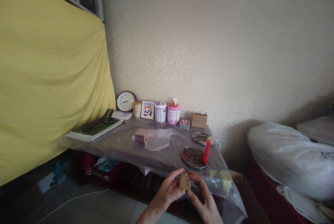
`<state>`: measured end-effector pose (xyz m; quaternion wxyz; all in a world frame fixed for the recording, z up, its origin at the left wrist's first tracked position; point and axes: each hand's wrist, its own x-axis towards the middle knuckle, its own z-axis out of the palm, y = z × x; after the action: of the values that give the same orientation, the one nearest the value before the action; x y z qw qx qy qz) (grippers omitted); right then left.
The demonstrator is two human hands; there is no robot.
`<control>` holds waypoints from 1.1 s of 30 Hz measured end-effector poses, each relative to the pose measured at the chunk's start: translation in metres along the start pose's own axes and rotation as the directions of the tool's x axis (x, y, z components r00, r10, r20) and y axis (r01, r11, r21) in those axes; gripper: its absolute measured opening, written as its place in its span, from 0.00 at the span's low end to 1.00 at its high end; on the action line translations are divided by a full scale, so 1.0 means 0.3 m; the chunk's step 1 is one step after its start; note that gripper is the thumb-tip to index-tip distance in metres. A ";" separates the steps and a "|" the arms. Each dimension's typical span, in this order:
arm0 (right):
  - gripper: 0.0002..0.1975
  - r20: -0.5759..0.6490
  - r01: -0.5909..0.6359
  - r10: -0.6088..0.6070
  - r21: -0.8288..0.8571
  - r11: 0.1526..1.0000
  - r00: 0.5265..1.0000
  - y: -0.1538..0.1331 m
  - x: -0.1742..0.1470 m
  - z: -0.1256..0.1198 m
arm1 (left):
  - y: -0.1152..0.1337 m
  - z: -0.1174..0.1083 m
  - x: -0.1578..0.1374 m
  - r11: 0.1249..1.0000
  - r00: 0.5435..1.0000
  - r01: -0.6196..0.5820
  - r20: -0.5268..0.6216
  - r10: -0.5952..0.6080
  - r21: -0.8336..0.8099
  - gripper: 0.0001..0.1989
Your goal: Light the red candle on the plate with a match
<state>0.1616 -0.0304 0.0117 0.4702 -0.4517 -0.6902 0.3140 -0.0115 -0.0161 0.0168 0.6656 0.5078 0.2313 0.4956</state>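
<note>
A small brown matchbox (185, 182) with red marks is held in front of me, near the table's front edge. My left hand (169, 187) grips it from the left with thumb and fingers. From the other side, the thumb and fingers of my right hand (203, 194) also press on the box. Its far end looks slightly pulled out, but that part is too small to be sure. Just beyond my hands lies a round metal plate (194, 157) of dark burnt bits. A red candle (207, 152) stands upright at the plate's right side.
Behind sits another plate (199, 138) with matchsticks. A stack of matchboxes (141, 135) lies beside a clear plastic bag (159, 139). Along the wall are a clock (126, 101), a framed picture (147, 109), tins (160, 112) and a cardboard box (199, 120). Books (95, 130) lie left.
</note>
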 end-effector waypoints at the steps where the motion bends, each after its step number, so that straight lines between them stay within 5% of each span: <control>1: 0.20 -0.001 0.001 -0.001 0.001 1.000 1.000 0.001 0.000 0.000 | 0.000 -0.002 -0.001 1.000 1.000 -0.002 0.008 0.002 0.000 0.31; 33: 0.20 -0.024 -0.030 0.030 -0.001 1.000 0.999 -0.060 -0.018 -0.020 | 0.026 0.017 -0.021 0.995 0.999 -0.045 0.025 0.043 0.089 0.26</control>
<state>0.1623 -0.0425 0.0272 0.4732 -0.4660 -0.6778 0.3154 -0.0133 -0.0239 0.0247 0.6338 0.5476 0.2345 0.4933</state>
